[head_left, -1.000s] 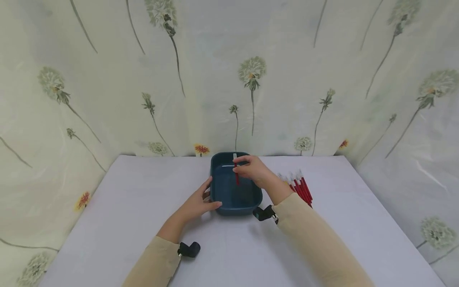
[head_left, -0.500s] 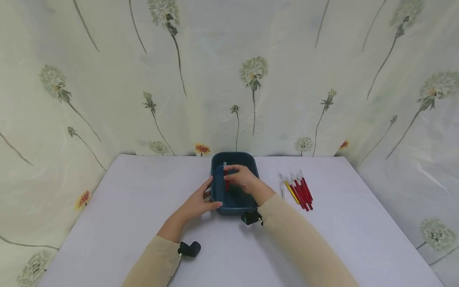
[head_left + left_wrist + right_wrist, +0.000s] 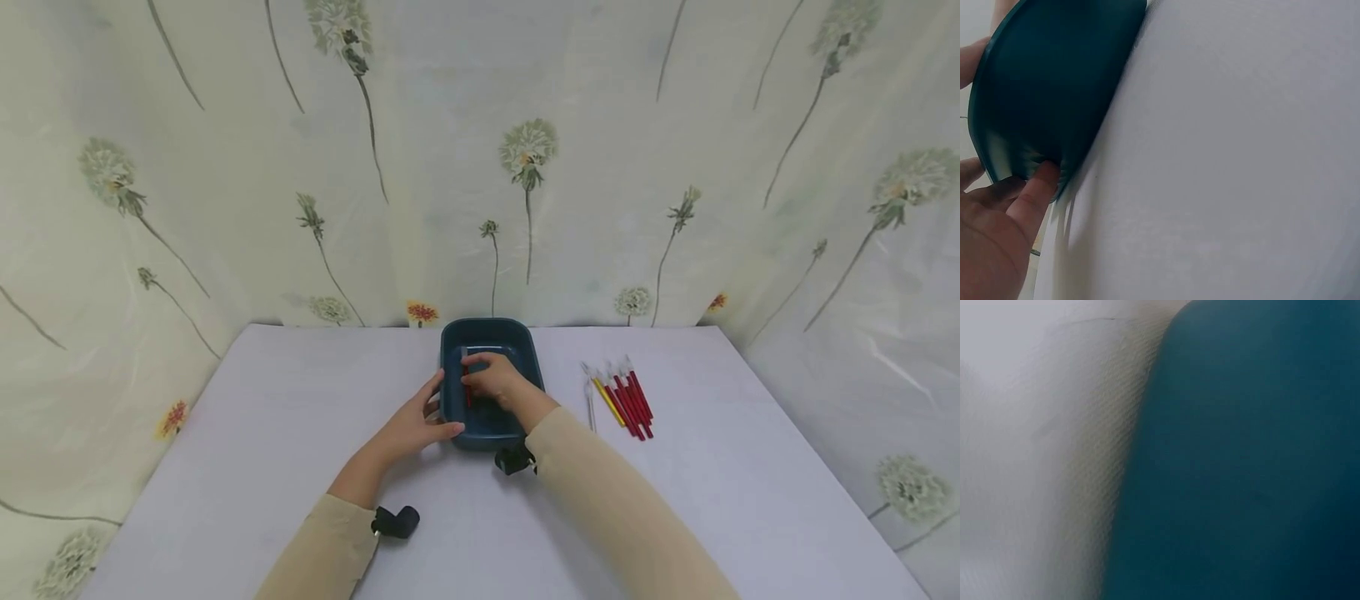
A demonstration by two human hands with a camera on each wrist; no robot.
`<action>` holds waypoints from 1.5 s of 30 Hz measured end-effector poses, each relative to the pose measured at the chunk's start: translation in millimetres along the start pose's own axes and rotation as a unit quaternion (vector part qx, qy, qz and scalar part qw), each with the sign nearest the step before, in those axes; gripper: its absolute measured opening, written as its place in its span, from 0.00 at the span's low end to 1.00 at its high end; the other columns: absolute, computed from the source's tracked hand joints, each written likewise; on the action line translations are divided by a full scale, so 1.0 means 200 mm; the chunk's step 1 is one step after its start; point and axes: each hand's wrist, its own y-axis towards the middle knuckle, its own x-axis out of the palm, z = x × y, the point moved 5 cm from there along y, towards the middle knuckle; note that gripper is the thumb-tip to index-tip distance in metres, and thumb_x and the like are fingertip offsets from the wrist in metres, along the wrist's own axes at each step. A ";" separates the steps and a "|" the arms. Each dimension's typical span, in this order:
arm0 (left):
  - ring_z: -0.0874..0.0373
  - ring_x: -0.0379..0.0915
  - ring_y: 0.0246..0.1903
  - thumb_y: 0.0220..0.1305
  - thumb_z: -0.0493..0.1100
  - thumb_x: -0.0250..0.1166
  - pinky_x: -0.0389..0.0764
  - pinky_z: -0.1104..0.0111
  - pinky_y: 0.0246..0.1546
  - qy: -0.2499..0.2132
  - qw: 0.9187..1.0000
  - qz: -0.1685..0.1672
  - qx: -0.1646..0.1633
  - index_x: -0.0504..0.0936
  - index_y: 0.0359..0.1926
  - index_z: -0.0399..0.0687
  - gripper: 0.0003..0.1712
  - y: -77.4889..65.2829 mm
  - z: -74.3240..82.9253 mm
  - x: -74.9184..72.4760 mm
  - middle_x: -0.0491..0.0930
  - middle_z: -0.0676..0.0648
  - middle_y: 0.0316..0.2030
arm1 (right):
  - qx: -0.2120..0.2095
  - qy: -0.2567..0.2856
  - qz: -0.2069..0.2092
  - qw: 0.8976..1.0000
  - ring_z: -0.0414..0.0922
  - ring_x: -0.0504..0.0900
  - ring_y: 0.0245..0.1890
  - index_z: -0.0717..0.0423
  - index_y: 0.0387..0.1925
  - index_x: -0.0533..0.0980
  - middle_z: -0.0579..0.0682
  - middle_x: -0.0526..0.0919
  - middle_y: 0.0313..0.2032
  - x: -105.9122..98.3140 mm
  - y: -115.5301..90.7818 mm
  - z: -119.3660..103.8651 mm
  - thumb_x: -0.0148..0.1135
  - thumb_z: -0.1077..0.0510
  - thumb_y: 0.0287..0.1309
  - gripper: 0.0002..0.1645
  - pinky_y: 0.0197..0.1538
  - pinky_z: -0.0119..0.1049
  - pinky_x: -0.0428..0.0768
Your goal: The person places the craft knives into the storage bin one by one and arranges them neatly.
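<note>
A dark teal plastic box (image 3: 491, 435) stands at the far middle of the table. My left hand (image 3: 405, 429) holds its near left corner, thumb at the front rim and fingers on the left wall. The left wrist view shows those fingertips (image 3: 1044, 178) against the box's outer side. Inside the box, my right hand (image 3: 497, 382) pinches a slim red pen-like stick (image 3: 468, 394) with a pale, clear-looking end. The stick is near upright in the picture, by the left wall. Only box and cloth appear in the right wrist view; hand and stick are out of sight there.
Right of the box lies a fanned group of several similar red sticks (image 3: 636, 408) with pale ends. Beside them are a yellow stick (image 3: 611, 404) and a clear one (image 3: 590, 406). A white cloth (image 3: 300, 400) covers the table; a flower-printed curtain (image 3: 427, 208) hangs behind.
My right hand has moved left and toward me, lowering the red stick deeper into the box near its left wall. My left hand has stayed at the corner.
</note>
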 end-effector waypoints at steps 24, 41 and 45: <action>0.40 0.57 0.72 0.64 0.45 0.72 0.70 0.51 0.65 -0.014 1.000 -0.002 0.013 0.45 0.81 0.54 0.55 -0.01 0.02 0.01 0.48 0.40 0.78 | -0.016 -0.066 0.028 0.997 0.48 0.81 0.37 0.53 0.59 0.80 0.56 0.83 0.48 0.00 0.01 0.02 0.64 0.63 0.65 0.21 0.41 0.38 0.84; 0.39 0.56 0.72 0.63 0.46 0.72 0.70 0.50 0.65 -0.022 1.000 0.004 0.017 0.45 0.81 0.54 0.56 0.00 0.00 0.00 0.49 0.39 0.78 | -0.039 -0.069 0.053 0.995 0.50 0.81 0.38 0.54 0.55 0.81 0.55 0.83 0.44 -0.04 -0.04 -0.04 0.65 0.61 0.66 0.16 0.44 0.41 0.84; 0.39 0.56 0.72 0.62 0.47 0.73 0.70 0.50 0.64 -0.018 1.000 0.006 0.012 0.45 0.81 0.55 0.56 0.01 -0.01 0.00 0.49 0.40 0.78 | -0.075 -0.098 0.065 0.990 0.50 0.79 0.39 0.55 0.52 0.83 0.54 0.81 0.42 -0.07 -0.08 -0.08 0.64 0.59 0.66 0.14 0.43 0.40 0.83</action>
